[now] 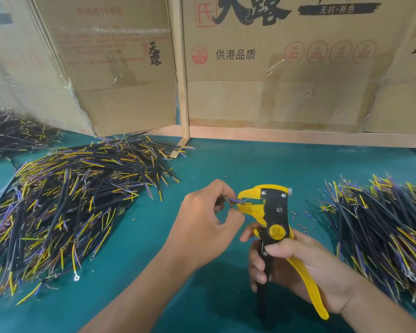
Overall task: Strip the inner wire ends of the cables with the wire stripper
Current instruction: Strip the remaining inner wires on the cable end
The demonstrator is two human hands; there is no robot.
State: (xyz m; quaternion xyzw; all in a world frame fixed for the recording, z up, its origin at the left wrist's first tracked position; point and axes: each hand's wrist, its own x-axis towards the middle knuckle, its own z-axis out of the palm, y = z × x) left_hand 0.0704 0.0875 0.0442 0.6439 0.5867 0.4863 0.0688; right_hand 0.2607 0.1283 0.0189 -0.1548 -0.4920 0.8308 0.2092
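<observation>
Bright, even light falls from above on a teal surface (214, 164), with soft shadows pooled beneath the hands and forearms. Glare streaks the clear tape on the cardboard boxes (120, 75) behind. Wide-angle distortion bends the frame's edges, where the wire piles (382, 231) blur.

Counts on the teal-green table mat (202, 179)

One yellow-and-black wire stripper (273, 219) stands at the middle, and two bare hands are in view: the left hand (207, 227) to its left, the right hand (305, 265) below it. Three heaps of black cables with yellow and purple inner wires lie around the stripper: one big heap (70, 203) to its left, one smaller heap (12, 133) far left behind, and one heap (382, 224) to its right. The cables in each are too many to count.
</observation>
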